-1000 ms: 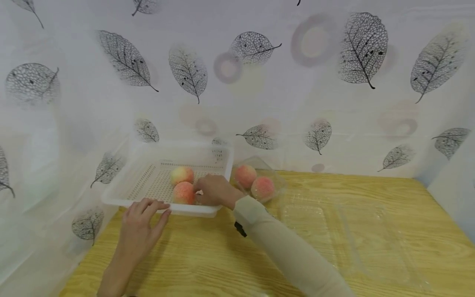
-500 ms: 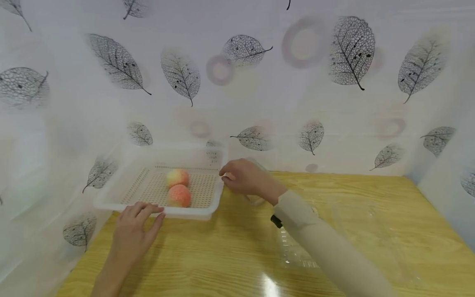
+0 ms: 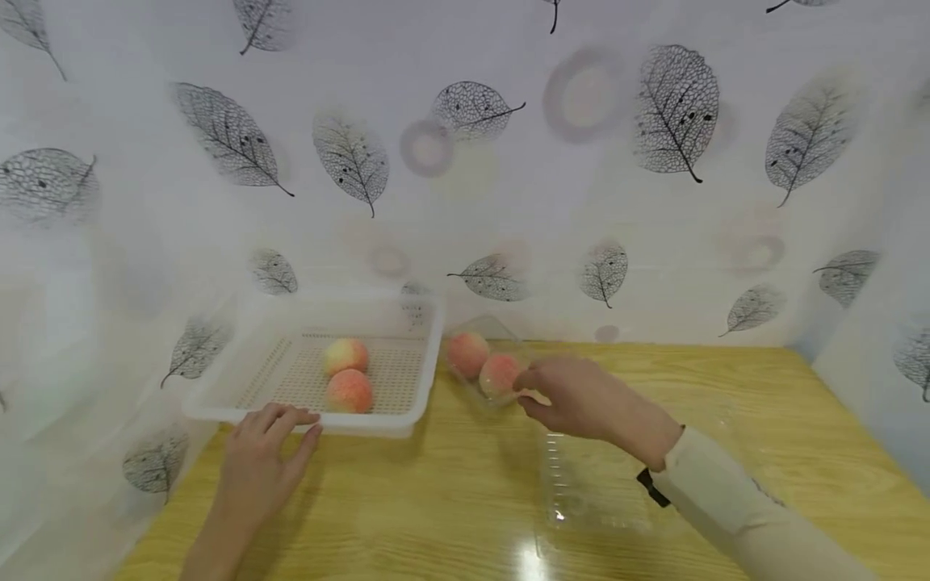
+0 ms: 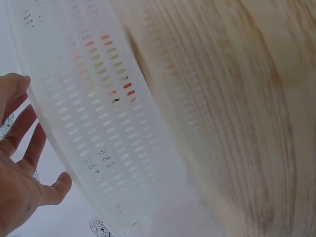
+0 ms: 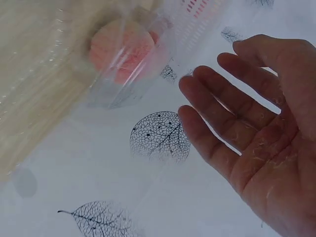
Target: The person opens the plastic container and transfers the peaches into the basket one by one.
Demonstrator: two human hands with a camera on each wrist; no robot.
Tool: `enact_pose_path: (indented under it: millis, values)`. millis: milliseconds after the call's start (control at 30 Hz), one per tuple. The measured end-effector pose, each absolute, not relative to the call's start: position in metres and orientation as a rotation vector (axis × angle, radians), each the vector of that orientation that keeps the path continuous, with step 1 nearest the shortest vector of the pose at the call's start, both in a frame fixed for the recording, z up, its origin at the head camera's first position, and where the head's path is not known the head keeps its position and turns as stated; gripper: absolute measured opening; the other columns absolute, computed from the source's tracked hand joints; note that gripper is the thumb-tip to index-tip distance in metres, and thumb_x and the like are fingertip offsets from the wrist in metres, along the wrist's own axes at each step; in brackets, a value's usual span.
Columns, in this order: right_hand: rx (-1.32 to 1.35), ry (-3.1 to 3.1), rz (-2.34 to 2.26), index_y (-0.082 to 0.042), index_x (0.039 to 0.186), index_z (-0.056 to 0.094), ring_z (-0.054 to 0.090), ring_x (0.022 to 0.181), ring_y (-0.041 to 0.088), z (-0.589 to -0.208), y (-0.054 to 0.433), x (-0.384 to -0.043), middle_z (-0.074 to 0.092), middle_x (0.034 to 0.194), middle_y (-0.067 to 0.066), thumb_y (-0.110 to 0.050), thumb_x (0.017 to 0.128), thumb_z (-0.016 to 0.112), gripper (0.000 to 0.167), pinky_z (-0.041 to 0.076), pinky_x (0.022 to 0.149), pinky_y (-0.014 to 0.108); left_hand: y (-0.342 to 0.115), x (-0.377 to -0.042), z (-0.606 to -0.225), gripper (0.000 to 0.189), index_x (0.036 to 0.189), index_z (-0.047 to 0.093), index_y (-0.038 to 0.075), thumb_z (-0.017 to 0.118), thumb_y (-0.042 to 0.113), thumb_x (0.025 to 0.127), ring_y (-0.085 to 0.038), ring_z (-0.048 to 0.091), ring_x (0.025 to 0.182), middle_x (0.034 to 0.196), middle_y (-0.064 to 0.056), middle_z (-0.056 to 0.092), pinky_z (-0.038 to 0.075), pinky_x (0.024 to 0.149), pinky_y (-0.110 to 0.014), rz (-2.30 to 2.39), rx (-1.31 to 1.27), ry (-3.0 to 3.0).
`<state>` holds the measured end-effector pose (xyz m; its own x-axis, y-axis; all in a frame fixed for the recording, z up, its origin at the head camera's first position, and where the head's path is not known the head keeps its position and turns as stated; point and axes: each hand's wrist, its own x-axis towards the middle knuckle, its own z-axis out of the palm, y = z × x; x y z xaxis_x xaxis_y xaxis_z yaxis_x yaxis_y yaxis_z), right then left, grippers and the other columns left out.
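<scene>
In the head view, two peaches (image 3: 349, 391) sit together in a white perforated plastic basket (image 3: 414, 403). My left hand (image 3: 265, 452) rests its fingertips on the basket's front rim, thumb against the outside. The left wrist view shows those fingers spread along the basket wall (image 4: 98, 138). Right of the basket stands a small clear plastic box (image 3: 475, 323) with two more peaches (image 3: 467, 353) in it. My right hand (image 3: 588, 399) is at the box's right side, fingertips overlapping the nearer peach in this view. In the right wrist view its fingers are loosely extended and hold nothing.
Another clear plastic container (image 3: 596, 484) lies on the wood-grain table (image 3: 436, 500), right of the middle, partly behind my right forearm. A leaf-printed white sheet (image 3: 508, 194) rises behind the table and along its left side.
My right hand has come out of the basket, passed over its right rim and the clear box, and moved right. The left hand stays on the rim; the peaches keep their places.
</scene>
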<state>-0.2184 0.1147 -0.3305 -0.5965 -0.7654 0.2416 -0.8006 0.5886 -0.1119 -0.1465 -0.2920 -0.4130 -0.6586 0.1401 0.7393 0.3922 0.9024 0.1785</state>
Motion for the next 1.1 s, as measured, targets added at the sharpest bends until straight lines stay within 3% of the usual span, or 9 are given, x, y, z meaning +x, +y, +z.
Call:
enact_pose_path:
  millis: [200, 467, 733, 900, 967, 1100]
  values:
    - [1.202, -2.695, 0.221, -0.019, 0.103, 0.075, 0.054, 0.060, 0.003, -0.346, 0.127, -0.178, 0.065, 0.076, -0.006, -0.024, 0.093, 0.074, 0.011, 0.044, 0.051, 0.022, -0.293, -0.146, -0.413, 0.025, 0.092, 0.075, 0.013, 0.088, 0.004, 0.071, -0.031, 0.062, 0.080, 0.087, -0.005, 0.070, 0.047, 0.071, -0.054, -0.412, -0.378, -2.287]
    - [1.186, -2.725, 0.073, -0.022, 0.088, 0.070, 0.041, 0.051, 0.003, -0.383, 0.129, -0.147, 0.049, 0.065, -0.008, -0.036, 0.091, 0.076, 0.016, 0.030, 0.043, 0.021, -0.291, -0.148, -0.410, 0.022, 0.091, 0.075, 0.013, 0.088, 0.007, 0.074, -0.032, 0.063, 0.080, 0.088, -0.006, 0.069, 0.048, 0.071, -0.055, -0.429, -0.373, -2.300]
    - [1.127, -2.684, 0.077, -0.020, 0.081, 0.061, 0.037, 0.052, 0.001, -0.399, 0.139, -0.136, 0.047, 0.065, -0.010, -0.023, 0.090, 0.077, 0.018, 0.027, 0.044, 0.016, -0.288, -0.145, -0.410, 0.020, 0.091, 0.075, 0.012, 0.087, 0.006, 0.076, -0.033, 0.062, 0.080, 0.088, -0.007, 0.068, 0.047, 0.073, -0.057, -0.464, -0.322, -2.319]
    - [1.077, -2.678, 0.121, -0.015, 0.089, 0.071, 0.055, 0.057, 0.005, -0.404, 0.152, -0.138, 0.065, 0.074, -0.007, -0.015, 0.088, 0.074, 0.004, 0.038, 0.045, 0.015, -0.288, -0.144, -0.410, 0.020, 0.091, 0.075, 0.012, 0.087, 0.006, 0.076, -0.034, 0.062, 0.081, 0.089, -0.008, 0.068, 0.046, 0.074, -0.059, -0.473, -0.305, -2.325]
    - [1.052, -2.692, 0.147, -0.012, 0.097, 0.075, 0.063, 0.062, 0.008, -0.405, 0.159, -0.140, 0.071, 0.082, -0.004, -0.013, 0.087, 0.074, 0.009, 0.041, 0.046, 0.016, -0.289, -0.144, -0.411, 0.020, 0.091, 0.075, 0.012, 0.087, 0.006, 0.076, -0.033, 0.062, 0.081, 0.089, -0.008, 0.069, 0.046, 0.074, -0.059, -0.470, -0.307, -2.324]
    - [0.957, -2.763, 0.185, -0.011, 0.102, 0.076, 0.064, 0.064, 0.010, -0.406, 0.174, -0.147, 0.074, 0.089, -0.002, -0.012, 0.088, 0.072, 0.014, 0.036, 0.044, 0.016, -0.288, -0.143, -0.410, 0.020, 0.091, 0.075, 0.012, 0.087, 0.006, 0.076, -0.033, 0.062, 0.081, 0.089, -0.008, 0.069, 0.047, 0.073, -0.059, -0.462, -0.310, -2.323]
